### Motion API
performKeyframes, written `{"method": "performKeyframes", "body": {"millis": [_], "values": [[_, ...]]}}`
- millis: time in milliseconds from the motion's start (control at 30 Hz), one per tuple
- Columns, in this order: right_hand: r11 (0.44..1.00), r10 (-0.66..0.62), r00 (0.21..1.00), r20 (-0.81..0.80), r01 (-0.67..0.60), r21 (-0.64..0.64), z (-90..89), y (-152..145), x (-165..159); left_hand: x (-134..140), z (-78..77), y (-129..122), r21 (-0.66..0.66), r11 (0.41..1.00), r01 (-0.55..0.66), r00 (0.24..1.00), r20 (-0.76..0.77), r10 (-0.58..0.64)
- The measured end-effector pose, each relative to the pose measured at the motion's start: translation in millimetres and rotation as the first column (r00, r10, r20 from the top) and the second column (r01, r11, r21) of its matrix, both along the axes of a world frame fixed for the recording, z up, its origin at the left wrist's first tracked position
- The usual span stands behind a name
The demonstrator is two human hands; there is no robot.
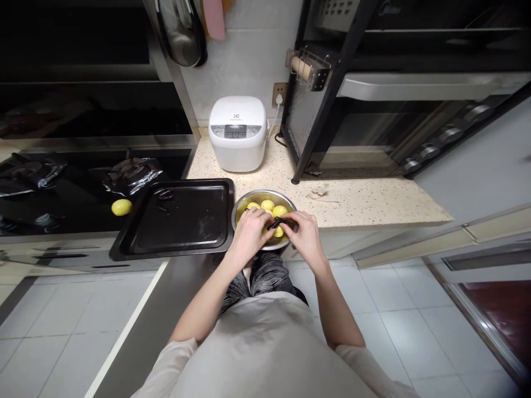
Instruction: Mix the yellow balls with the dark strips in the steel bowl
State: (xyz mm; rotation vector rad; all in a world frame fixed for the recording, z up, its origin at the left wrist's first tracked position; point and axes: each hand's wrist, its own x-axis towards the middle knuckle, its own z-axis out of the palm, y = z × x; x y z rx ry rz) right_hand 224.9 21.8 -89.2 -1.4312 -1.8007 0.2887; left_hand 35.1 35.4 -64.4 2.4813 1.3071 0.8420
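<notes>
A metal bowl (286,200) of several lemons (267,205) sits at the counter's front edge, close to my body. Over it, my left hand (251,229) and my right hand (305,235) come together on a small black object (276,223), perhaps a folding tool; its exact kind is too small to tell. Fingers of both hands are closed in a pinch, the right around its wider end and the left at its other end. Part of the bowl and some lemons are hidden behind my hands.
A black baking tray (182,218) lies left of the bowl, with small dark pieces on it. One lemon (121,207) rests on the gas stove (78,204). Behind stands a white rice cooker (238,135); an oven (373,127) is on the right. A drawer (145,326) stands pulled out.
</notes>
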Motion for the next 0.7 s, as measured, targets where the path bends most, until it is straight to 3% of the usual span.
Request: {"method": "performKeyframes", "body": {"millis": [300, 500, 633, 700], "values": [[0.999, 0.030, 1.000, 0.000, -0.030, 0.015, 0.7, -4, -2, 3, -2.4, -7, -0.006, 1.000, -0.029, 0.998, -0.047, 0.029], [0.999, 0.039, 0.999, -0.019, -0.038, 0.032, -1.1, -2, -5, 10, -10.7, -7, -0.028, 0.998, -0.056, 0.995, 0.079, 0.058], [0.998, 0.043, 0.999, -0.014, -0.043, 0.051, -0.9, -1, -6, 7, -0.6, -8, -0.074, 0.997, -0.004, 0.973, 0.229, 0.021], [0.998, 0.032, 0.999, 0.006, -0.032, 0.055, -1.7, 1, -8, 6, 7.7, -8, -0.069, 0.998, 0.000, 0.977, 0.211, 0.014]]}}
